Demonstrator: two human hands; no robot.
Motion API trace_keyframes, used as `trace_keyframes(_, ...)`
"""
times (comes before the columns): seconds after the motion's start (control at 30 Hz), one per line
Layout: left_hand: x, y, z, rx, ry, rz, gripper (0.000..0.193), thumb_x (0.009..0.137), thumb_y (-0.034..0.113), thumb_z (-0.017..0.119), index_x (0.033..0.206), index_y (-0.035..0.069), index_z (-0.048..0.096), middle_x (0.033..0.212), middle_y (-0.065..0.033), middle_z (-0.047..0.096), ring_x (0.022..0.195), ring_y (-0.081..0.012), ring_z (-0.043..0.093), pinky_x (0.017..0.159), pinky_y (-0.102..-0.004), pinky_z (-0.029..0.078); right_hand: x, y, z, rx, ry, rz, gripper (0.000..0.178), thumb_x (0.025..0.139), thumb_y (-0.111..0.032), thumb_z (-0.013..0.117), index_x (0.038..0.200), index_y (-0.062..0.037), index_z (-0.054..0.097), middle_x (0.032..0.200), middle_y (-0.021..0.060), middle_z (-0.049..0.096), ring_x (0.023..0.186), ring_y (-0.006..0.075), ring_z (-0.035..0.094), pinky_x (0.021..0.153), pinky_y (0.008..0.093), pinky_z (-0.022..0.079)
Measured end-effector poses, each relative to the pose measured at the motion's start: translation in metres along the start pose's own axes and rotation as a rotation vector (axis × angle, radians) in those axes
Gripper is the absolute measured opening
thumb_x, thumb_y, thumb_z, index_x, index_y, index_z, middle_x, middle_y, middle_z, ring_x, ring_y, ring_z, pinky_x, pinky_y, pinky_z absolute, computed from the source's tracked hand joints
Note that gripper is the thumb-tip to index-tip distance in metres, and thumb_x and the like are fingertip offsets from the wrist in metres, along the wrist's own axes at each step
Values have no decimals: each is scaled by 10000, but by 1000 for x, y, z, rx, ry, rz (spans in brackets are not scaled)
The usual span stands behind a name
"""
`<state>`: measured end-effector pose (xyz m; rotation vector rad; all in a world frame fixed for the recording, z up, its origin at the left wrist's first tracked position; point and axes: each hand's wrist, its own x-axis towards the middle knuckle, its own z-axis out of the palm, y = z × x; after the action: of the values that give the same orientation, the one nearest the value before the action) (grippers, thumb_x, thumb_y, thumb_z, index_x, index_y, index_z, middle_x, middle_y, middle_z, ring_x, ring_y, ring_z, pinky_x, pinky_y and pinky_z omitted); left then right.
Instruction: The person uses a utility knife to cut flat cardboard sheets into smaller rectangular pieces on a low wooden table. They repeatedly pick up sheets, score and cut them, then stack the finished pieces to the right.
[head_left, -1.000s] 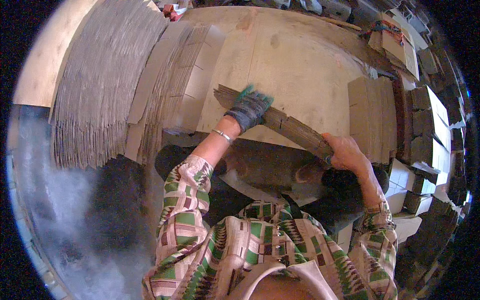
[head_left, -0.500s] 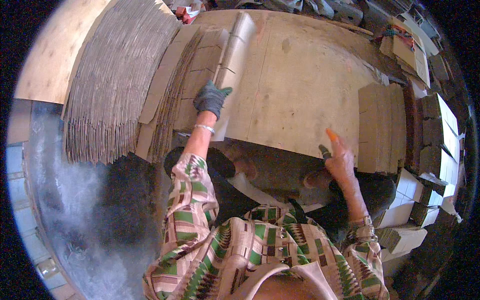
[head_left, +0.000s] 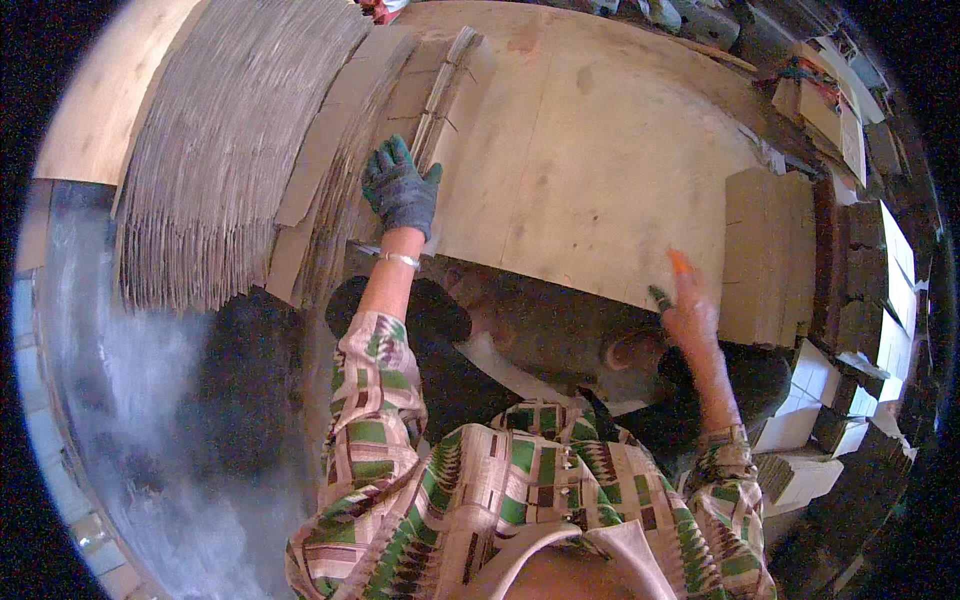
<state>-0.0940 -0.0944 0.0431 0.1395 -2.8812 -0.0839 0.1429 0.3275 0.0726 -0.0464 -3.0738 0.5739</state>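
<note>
My left hand (head_left: 402, 188), in a grey glove with green fingertips, lies with its fingers spread on the slotted cardboard pieces (head_left: 413, 85) left of the board's middle. Beside its thumb, a narrow bundle of slotted cardboard (head_left: 446, 95) leans along these pieces. Bare apart from an orange cover on one fingertip and a dark green one on the thumb, my right hand (head_left: 690, 318) is near the front edge of the wooden board (head_left: 600, 170). Its thumb and pointing finger are apart, with nothing seen between them. Right of it stands a stack of cardboard (head_left: 755, 260).
A large, long row of cardboard sheets (head_left: 220, 170) fills the board's left side. More cardboard bundles (head_left: 860, 270) are piled beyond the right edge. A bundle with coloured material on top (head_left: 815, 90) lies at the far right. Grey floor (head_left: 130, 400) shows at lower left.
My left hand has let go of the narrow cardboard bundle, which now leans against the pieces on the left, and its fingers have spread. My right hand has shifted slightly right.
</note>
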Motion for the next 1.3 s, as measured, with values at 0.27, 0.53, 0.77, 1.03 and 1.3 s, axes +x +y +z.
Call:
trace_keyframes(0.27,-11,-46,41,215,-167,100,1056,786,680,680,1558,65,304,1620,-194,294,1516,-392,207,1222,-567,133,7,119,-20,-697,109,530,786,860,-291,760,1500,-71,360,1549,170,393,1423,388,383,1149,485,358)
trace_keyframes(0.53,-43,-26,24,258,-134,95,834,817,517,721,1488,120,426,1586,-124,369,1485,-338,283,1195,-569,207,-14,175,-25,-592,112,522,692,839,-190,735,1445,-43,433,1487,180,478,1391,389,428,1130,480,398)
trace_keyframes(0.77,-34,-38,39,-42,-48,10,454,867,349,678,1289,187,642,1236,-100,667,1118,-321,631,933,-467,497,-16,185,-26,-182,480,399,627,771,-45,718,1375,-49,550,1204,199,672,1118,376,645,936,440,530)
trace_keyframes(1.03,-26,-20,5,-222,-155,-141,376,909,449,581,1027,129,739,1074,-181,707,955,-401,682,793,-515,536,17,78,39,-251,156,271,943,804,-30,643,1604,-256,198,754,197,693,675,405,681,583,504,539)
trace_keyframes(1.3,-15,-52,58,-359,253,15,347,946,406,600,1088,122,740,1013,-187,724,911,-387,693,821,-489,534,5,37,52,-60,90,167,1026,786,-9,641,1609,-342,127,780,225,696,713,445,685,629,553,540)
